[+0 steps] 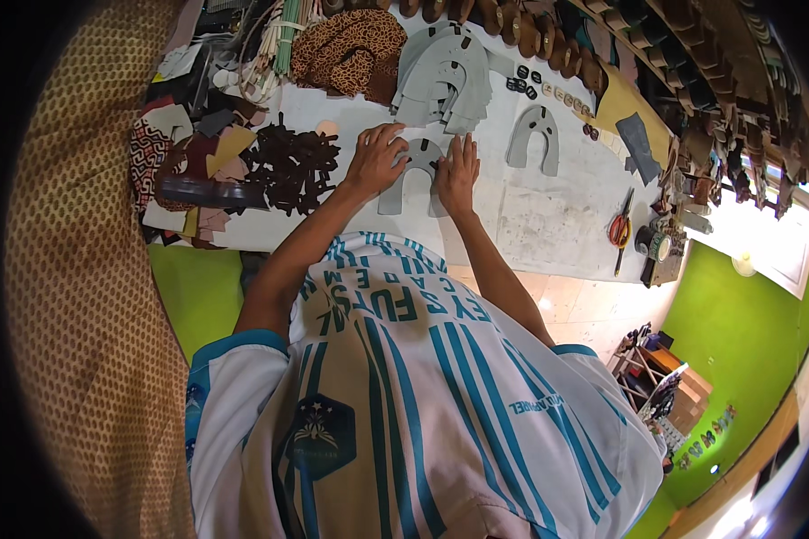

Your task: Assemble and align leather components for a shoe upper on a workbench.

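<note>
A flat grey U-shaped piece [420, 154] lies on the white tabletop between my hands, its curve away from me and a black mark at its top. My left hand [375, 160] is closed over its left side with bent fingers. On the other side, my right hand [459, 171] pinches a small black piece [437, 164] against the grey edge, its other fingers stretched forward. Just beyond lies a stack of similar grey pieces [442, 76]. One more grey U-shaped piece [514, 148] rests to the right.
A heap of dark brown straps [292, 171] and leather scraps [229, 148] covers the left side. Patterned brown cloth [346, 49] lies behind. Small black ovals [523, 83] sit near brown wooden forms [548, 40]. Red-handled scissors [619, 231] and a tape roll [659, 245] lie right.
</note>
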Motion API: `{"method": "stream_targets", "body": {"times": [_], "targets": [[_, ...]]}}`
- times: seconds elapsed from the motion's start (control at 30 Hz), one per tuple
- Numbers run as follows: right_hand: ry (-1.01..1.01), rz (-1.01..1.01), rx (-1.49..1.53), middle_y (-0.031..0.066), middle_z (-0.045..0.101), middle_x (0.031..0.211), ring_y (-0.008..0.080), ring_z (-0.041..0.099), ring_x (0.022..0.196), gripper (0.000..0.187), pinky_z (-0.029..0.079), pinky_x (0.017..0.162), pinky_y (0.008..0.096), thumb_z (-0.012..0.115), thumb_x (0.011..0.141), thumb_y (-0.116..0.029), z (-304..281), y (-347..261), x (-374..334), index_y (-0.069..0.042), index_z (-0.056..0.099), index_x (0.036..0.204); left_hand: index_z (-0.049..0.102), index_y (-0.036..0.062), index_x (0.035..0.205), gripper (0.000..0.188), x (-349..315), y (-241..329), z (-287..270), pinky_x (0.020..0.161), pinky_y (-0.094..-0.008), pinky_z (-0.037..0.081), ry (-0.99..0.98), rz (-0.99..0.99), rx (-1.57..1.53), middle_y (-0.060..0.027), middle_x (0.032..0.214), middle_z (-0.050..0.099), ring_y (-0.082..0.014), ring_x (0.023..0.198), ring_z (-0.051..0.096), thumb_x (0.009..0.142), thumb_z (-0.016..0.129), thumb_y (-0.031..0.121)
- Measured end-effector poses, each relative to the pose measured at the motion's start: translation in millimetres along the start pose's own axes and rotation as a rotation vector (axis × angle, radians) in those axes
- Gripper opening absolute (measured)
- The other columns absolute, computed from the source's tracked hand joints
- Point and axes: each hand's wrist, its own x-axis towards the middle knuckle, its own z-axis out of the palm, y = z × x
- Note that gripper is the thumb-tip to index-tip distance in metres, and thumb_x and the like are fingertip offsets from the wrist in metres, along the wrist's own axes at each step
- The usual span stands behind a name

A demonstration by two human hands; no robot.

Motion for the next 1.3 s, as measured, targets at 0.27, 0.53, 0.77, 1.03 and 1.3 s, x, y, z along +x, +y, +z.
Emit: {"method": "stream_targets", "body": {"times": [0.27,0.53,0.77,1.03,1.3], "targets": [[-0.060,0.175,-0.006,0.0271,0.019,0.165,0.0479,0.015,0.152,0.066,0.014,0.118,0.0649,0.048,0.104,-0.030,1,6,1,-0.001,0.025,0.158,0.045,0.0023,0.141,0.056,-5,9,13,0.112,-0.0542,0.028,0.064,-0.094,-0.013,-0.0195,0.152,0.038,-0.0366,0.139,0.040,0.093,0.066,0.022],[-0.142,0.201,-0.025,0.0281,0.013,0.166,0.0497,0.008,0.153,0.083,0.009,0.118,0.0672,0.056,0.100,-0.045,2,6,0,0.002,0.020,0.158,0.017,-0.0013,0.159,0.089,-7,10,25,0.123,-0.0549,0.014,-0.062,-0.224,0.175,-0.0238,0.166,0.012,-0.0404,0.154,0.013,0.097,0.058,0.049],[-0.137,0.192,-0.061,0.0270,0.009,0.167,0.0486,0.003,0.153,0.092,0.005,0.118,0.0671,0.061,0.096,-0.049,11,9,-2,0.002,0.016,0.159,0.011,-0.0065,0.159,0.102,-1,8,33,0.124,-0.0558,0.009,-0.062,-0.346,0.167,-0.0233,0.168,0.006,-0.0386,0.156,0.005,0.095,0.058,0.058],[-0.103,0.180,-0.116,0.0211,0.008,0.169,0.0445,0.003,0.155,0.094,0.005,0.120,0.0642,0.062,0.095,-0.050,18,12,-2,-0.003,0.014,0.161,0.007,-0.0053,0.159,0.108,2,5,38,0.123,-0.0576,0.003,-0.108,-0.385,0.158,-0.0229,0.168,0.000,-0.0398,0.156,-0.002,0.092,0.060,0.061],[-0.098,0.210,-0.145,0.0189,0.009,0.169,0.0427,0.003,0.155,0.096,0.006,0.120,0.0632,0.062,0.094,-0.052,15,9,-2,-0.005,0.013,0.162,0.006,-0.0045,0.159,0.109,6,8,37,0.122,-0.0598,0.004,-0.118,-0.397,0.175,-0.0228,0.168,-0.001,-0.0396,0.156,-0.002,0.091,0.062,0.060]]}}
